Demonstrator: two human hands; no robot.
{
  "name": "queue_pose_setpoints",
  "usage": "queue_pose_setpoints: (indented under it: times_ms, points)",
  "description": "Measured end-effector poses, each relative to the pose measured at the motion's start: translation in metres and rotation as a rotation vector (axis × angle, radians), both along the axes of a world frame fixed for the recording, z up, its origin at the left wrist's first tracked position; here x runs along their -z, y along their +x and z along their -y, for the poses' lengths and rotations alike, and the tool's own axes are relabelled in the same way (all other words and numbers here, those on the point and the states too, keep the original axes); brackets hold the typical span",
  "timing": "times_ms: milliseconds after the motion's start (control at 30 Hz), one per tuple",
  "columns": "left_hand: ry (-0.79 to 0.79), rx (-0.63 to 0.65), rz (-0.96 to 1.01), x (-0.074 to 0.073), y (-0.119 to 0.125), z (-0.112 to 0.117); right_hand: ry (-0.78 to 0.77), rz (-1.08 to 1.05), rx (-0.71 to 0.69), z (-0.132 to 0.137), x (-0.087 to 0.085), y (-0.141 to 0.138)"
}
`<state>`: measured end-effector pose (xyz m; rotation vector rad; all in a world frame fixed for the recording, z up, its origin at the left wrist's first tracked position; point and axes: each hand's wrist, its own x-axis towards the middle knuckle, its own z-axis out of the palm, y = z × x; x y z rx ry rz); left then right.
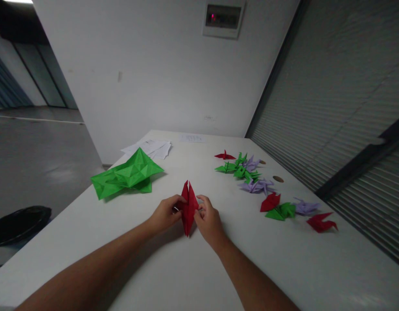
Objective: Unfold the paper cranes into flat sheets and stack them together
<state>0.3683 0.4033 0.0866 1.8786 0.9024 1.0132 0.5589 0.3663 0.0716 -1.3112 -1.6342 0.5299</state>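
A folded red paper piece [189,208], long and pointed at both ends, lies on the white table [173,268] in front of me. My left hand [165,214] pinches its left side with closed fingers. My right hand [209,220] pinches its right side the same way. Both hands rest on the tabletop.
A crumpled green paper sheet [128,175] lies at the left. Several folded paper cranes in red, green and purple [251,172] run along the right, ending with a red one [320,222]. White papers [150,147] lie at the back. A black bin [19,222] stands on the floor left.
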Motion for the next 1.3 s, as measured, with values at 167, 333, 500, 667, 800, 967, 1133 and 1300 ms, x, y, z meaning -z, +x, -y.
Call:
queue_pose_setpoints:
  times_ms: [167, 333, 500, 667, 800, 967, 1133, 1300]
  points:
    - [-0.112, 0.048, 0.128, 0.0, 0.0, 0.0, -0.058, -0.197, -0.052, -0.003, 0.003, 0.0]
    - [-0.246, 0.077, 0.291, -0.001, 0.001, 0.0, -0.007, -0.17, -0.09, 0.003, -0.005, 0.002]
    - [-0.417, 0.154, 0.404, -0.007, 0.006, 0.006, 0.256, 0.114, -0.241, 0.014, -0.017, 0.0]
    - [-0.416, 0.062, 0.482, -0.007, 0.007, 0.006, 0.295, -0.048, -0.134, 0.014, -0.013, -0.001]
    - [-0.481, 0.026, 0.533, -0.003, 0.004, 0.002, 0.137, -0.289, -0.072, 0.005, -0.008, 0.003]
    - [-0.492, 0.075, 0.561, 0.005, 0.002, -0.002, -0.042, -0.338, -0.217, 0.001, -0.003, 0.002]
    - [-0.386, 0.152, 0.514, 0.007, -0.001, -0.005, -0.078, -0.264, -0.246, 0.005, -0.001, -0.003]
    - [-0.438, 0.25, 0.594, -0.001, -0.002, -0.001, 0.048, -0.151, -0.188, 0.005, -0.011, -0.002]
